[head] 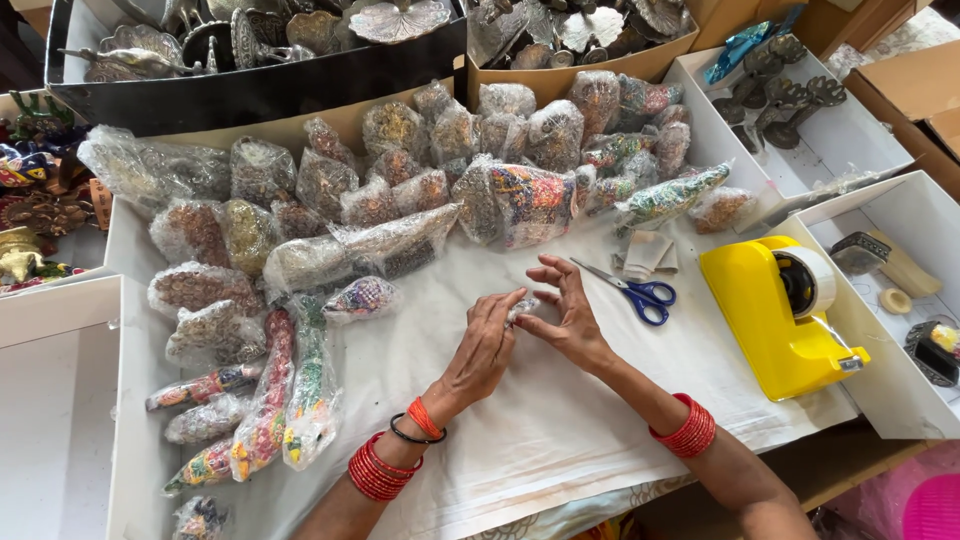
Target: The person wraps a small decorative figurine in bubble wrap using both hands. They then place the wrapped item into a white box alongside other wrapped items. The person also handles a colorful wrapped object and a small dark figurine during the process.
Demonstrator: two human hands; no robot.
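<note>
Head view: 2 hands meet over the white cloth-covered table (560,420).
Left hand (487,345): pinching a small clear-wrapped item (521,307).
Right hand (566,315): gripping the same item.
Nearby: blue-handled scissors (630,288), yellow tape dispenser (780,312).

Both forearms bare, no sleeves in view. Left hand (483,352): wrist w/ stack of thin red bangles, then one black bangle, plus orange-red thread band nearest the hand. Right hand (567,318): wrist w/ one thick stack of red bangles. No rings visible, no gloves.
</note>
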